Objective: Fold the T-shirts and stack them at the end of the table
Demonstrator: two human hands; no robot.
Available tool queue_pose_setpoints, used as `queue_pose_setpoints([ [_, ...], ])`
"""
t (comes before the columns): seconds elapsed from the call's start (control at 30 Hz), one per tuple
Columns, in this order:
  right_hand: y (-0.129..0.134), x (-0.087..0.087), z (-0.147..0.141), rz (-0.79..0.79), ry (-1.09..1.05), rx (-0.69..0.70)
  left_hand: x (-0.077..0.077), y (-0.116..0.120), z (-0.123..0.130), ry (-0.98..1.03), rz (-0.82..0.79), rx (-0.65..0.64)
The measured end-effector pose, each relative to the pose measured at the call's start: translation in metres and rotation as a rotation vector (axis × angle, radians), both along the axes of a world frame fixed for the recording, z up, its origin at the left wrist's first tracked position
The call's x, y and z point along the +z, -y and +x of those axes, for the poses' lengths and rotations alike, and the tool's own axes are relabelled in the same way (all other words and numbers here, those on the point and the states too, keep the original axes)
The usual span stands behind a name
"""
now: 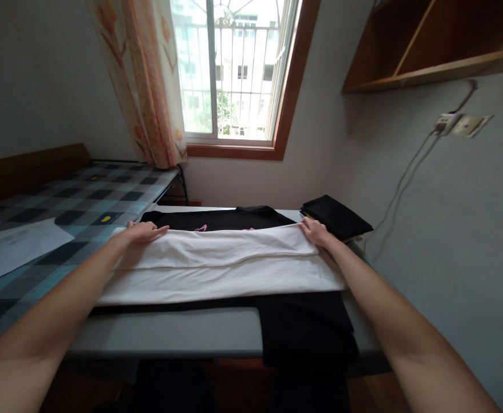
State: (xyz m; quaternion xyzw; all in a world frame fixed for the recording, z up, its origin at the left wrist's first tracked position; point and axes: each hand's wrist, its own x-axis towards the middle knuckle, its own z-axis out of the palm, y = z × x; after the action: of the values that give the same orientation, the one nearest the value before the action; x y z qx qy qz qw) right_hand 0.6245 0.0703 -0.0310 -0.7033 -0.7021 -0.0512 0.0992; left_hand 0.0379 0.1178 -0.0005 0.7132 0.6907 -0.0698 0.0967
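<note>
A long white garment (217, 275), folded into a wide strip, lies across the table on top of black clothing; what kind of garment it is I cannot tell. At the far left corner of the strip, my left hand (147, 231) is closed on the white fabric, one digit pointing right along the edge. Fingers curled over the far right corner, my right hand (314, 231) grips the same cloth. Behind the strip shows a black garment (217, 218) with small pink marks. Black fabric (307, 327) also comes out in front, reaching the table's near edge.
A white table (169, 332) stands before me. Folded black cloth (335, 213) is piled at its back right. To the left is a checked mattress (117, 198) with paper sheets (23, 244). Cords (406, 166) hang from a wall socket; a wooden shelf (440, 67) juts out above.
</note>
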Motion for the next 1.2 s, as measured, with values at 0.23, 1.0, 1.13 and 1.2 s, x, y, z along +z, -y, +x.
queue_pose_setpoints([
  [0.23, 0.012, 0.009, -0.006, 0.24, 0.194, 0.017, -0.005, 0.029, -0.009, -0.08, 0.382, -0.076],
  [1.0, 0.034, 0.006, -0.017, 0.284, 0.097, 0.275, -0.016, 0.051, 0.077, 0.079, 0.773, -0.49],
  [1.13, 0.063, 0.01, -0.02, 0.226, 0.28, 0.514, -0.027, 0.083, 0.144, 0.211, 0.688, -0.771],
  [1.2, 0.075, 0.01, -0.022, 0.223, 0.369, 0.483, -0.032, 0.094, 0.173, 0.197, 0.677, -0.857],
])
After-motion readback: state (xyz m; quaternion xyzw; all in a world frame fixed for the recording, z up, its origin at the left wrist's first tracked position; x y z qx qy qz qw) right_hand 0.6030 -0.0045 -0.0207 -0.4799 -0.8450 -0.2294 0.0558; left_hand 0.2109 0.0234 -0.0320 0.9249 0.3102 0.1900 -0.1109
